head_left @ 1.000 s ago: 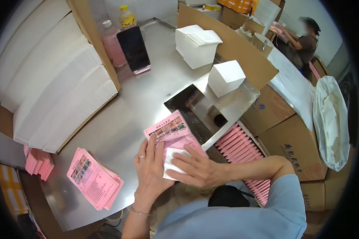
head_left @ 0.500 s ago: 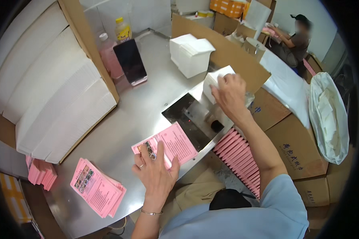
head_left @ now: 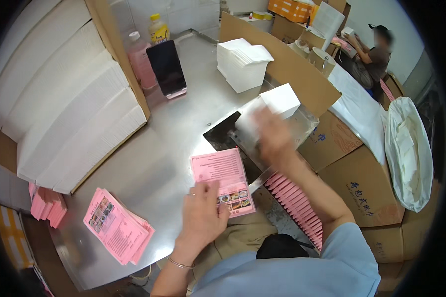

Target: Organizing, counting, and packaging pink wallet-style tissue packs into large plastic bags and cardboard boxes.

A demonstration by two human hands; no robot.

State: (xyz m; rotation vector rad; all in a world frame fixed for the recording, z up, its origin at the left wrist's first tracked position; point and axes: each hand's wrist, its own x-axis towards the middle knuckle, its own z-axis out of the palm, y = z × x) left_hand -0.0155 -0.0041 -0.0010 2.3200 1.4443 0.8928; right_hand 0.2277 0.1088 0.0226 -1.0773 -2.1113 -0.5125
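My left hand (head_left: 203,213) grips the lower left side of a pink printed packet (head_left: 218,166), thumb and fingertips on its face. The packet lies at the table's front edge, partly over the dark plate (head_left: 223,132). My right hand (head_left: 275,136) is smeared by motion above the clear tray (head_left: 302,126). Against its fingers is a blurred white bundle of paper napkins (head_left: 246,120), apparently held. Just behind it stands a white napkin stack (head_left: 282,100) on the tray.
A larger napkin stack (head_left: 243,64) stands behind, before a cardboard panel (head_left: 292,64). Left are a carton of white napkins (head_left: 79,104), a phone (head_left: 167,69), bottles (head_left: 141,59) and a pink packet pile (head_left: 116,225). Pink packets (head_left: 295,208) line up below the right forearm. A person (head_left: 376,54) sits far right.
The pink packet has turned and shifted right, and my left hand has gone from spread flat to gripping its side. My right hand has come left and nearer with a white bundle.
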